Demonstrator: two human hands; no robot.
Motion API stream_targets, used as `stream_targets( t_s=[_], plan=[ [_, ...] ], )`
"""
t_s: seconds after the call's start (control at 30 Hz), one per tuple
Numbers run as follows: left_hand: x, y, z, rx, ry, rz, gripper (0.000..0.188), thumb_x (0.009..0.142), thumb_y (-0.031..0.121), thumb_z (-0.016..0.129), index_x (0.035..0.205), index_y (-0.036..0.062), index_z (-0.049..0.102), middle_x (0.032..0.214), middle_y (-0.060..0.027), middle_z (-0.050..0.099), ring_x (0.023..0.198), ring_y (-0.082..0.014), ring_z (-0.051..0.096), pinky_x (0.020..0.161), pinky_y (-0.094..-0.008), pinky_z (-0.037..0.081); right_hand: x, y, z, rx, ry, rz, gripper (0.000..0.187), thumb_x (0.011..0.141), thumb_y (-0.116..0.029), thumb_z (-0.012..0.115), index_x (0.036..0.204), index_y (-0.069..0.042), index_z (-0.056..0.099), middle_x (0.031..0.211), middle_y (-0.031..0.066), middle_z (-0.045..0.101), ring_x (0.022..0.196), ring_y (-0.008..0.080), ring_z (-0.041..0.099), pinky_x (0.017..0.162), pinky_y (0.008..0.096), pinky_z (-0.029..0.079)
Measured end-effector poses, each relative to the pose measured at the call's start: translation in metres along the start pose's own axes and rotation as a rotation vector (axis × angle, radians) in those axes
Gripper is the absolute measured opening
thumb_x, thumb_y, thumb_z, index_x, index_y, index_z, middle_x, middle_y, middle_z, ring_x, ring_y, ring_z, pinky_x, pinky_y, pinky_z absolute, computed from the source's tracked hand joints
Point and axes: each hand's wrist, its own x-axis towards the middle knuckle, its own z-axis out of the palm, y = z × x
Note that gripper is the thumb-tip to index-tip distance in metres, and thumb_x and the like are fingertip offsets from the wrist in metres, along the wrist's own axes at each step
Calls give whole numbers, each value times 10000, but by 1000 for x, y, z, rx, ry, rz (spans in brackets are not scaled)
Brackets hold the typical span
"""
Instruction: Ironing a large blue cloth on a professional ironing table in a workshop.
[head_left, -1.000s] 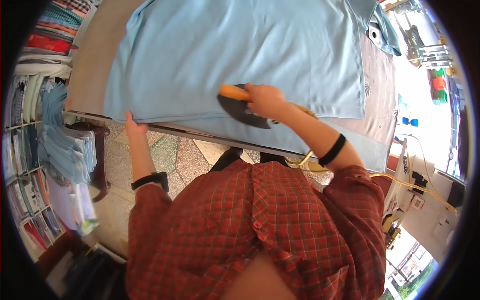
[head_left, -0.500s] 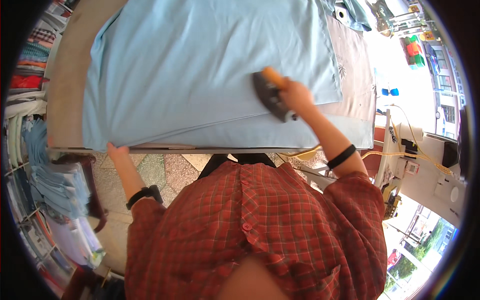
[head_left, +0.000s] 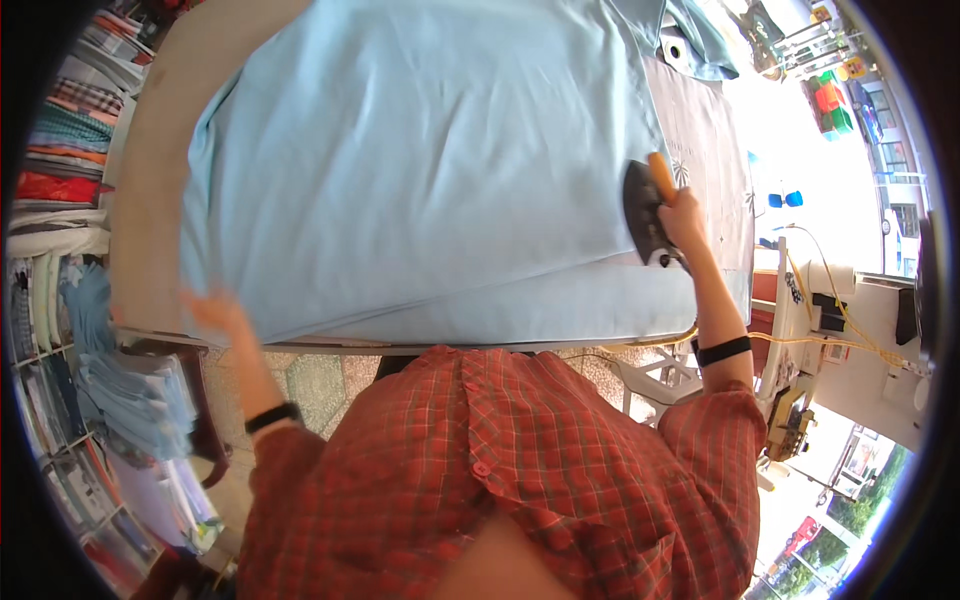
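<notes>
While my right grip (head_left: 684,218) clasps the iron (head_left: 641,208) | blue cloth (head_left: 430,190) spreads leftward | left grip (head_left: 217,310): blurred, can't tell

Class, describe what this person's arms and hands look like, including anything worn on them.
The loose sleeves are red plaid with thin pale lines. Each forearm wears a dark band: a left band and a right band. The right hand is gloveless; the left hand is too blurred for fine detail.
</notes>
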Motion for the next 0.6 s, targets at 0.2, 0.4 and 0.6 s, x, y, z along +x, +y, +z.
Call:
stream_targets(
  t_s=[0.2,0.4,0.6],
  plan=[
    [-53,272,46,-492,-808,907,510,899,244,596,1382,145,470,1430,-134,456,1364,-305,362,1119,-514,245,-56,-193,39,-41,-300,-290,246,839,-171,562,1036,-36,507,896,191,677,886,380,655,771,489,510],
    [-28,230,80,2,-828,628,604,935,421,525,1483,274,321,1561,-11,272,1437,-309,229,1052,-730,74,-39,-216,58,52,-214,-183,237,833,-166,562,1030,-36,553,914,211,673,902,380,647,785,476,509],
    [-14,220,85,-37,-896,660,596,937,416,517,1475,227,342,1563,-40,265,1441,-348,197,1064,-712,93,-11,-281,36,80,-267,-97,338,815,-169,591,1103,-19,499,956,205,675,909,385,649,779,477,510]
  ],
)
